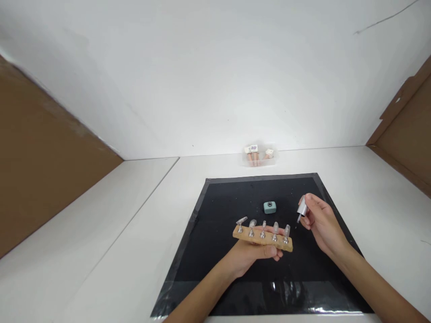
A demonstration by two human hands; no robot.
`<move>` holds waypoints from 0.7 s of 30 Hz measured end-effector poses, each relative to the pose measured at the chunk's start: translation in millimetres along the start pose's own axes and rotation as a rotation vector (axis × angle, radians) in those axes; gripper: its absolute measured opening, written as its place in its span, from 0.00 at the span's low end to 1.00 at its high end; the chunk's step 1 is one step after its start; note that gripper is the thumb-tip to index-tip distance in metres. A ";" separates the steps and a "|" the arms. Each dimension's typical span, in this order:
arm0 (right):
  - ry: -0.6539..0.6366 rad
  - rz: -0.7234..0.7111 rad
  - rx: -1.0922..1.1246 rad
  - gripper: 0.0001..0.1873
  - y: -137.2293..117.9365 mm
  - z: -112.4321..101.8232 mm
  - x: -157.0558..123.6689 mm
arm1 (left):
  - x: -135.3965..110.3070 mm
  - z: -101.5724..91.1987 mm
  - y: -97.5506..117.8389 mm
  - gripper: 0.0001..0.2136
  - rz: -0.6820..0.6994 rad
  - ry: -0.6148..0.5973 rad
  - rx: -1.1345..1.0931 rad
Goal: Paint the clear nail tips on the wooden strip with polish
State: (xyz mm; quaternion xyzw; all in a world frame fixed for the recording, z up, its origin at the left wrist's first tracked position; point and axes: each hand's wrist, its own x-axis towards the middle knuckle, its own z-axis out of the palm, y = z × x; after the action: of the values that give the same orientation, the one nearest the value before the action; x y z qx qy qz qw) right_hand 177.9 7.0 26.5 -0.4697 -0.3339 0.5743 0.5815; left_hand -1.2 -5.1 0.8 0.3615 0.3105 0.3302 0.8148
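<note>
A wooden nail-tip stand (263, 238) rests in my left hand (251, 256), its thumb along the near edge and fingers behind. Several clear false nails (275, 227) stand on small metal posts along the strip; the leftmost one lies tilted nearly flat. Between the thumb and fingers of my right hand (319, 220) is a nail polish brush (302, 208) with a silver cap, its bristle end pointing down, just right of the stand and apart from the nails. Beyond the stand, a small mint-green bottle (270, 207) with a dark round opening sits on the black mat.
The black mat (232, 197) has taped, shiny edges and lies on a white table (144, 242). Near the back wall stands a clear plastic box (259, 162) holding several flesh-coloured pieces with white ends. Brown cardboard panels (43, 148) border the left and right sides.
</note>
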 end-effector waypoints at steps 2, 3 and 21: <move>0.001 0.003 0.001 0.23 -0.1 0.3 0.1 | -0.3 0.3 0.5 0.20 -0.001 0.005 0.018; 0.001 0.003 0.003 0.23 0.0 0.3 0.2 | -0.4 0.2 0.5 0.20 -0.001 0.006 0.025; 0.007 0.001 0.010 0.23 0.0 0.7 2.6 | -2.5 0.0 5.4 0.22 0.005 0.038 0.158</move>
State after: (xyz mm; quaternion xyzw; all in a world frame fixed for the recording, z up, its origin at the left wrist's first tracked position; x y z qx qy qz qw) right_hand 177.6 9.6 26.3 -0.4689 -0.3288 0.5748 0.5845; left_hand -4.4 -4.3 5.7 0.4191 0.3501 0.3138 0.7767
